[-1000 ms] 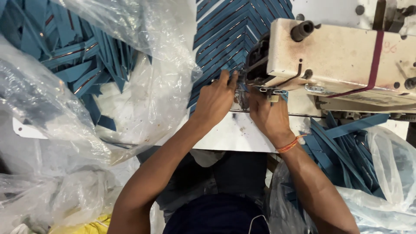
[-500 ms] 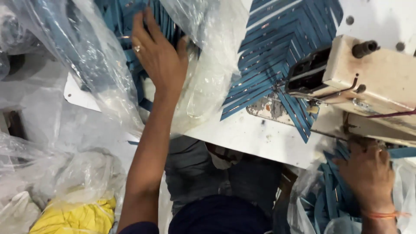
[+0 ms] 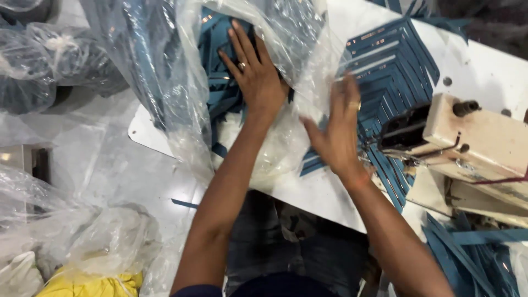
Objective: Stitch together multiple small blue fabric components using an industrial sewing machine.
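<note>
Your left hand (image 3: pixel 256 77) reaches into a big clear plastic bag (image 3: pixel 165 82) of blue strips on the desk (image 3: pixel 308 192). Further clear bags lie crumpled at your left: one at top left (image 3: pixel 49 60) over dark goods, one at bottom left (image 3: pixel 93 253) over yellow cloth

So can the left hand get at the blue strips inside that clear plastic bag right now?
Probably yes. The left hand is already inside the open clear plastic bag, palm down on the blue strips, with nothing between them.
</note>
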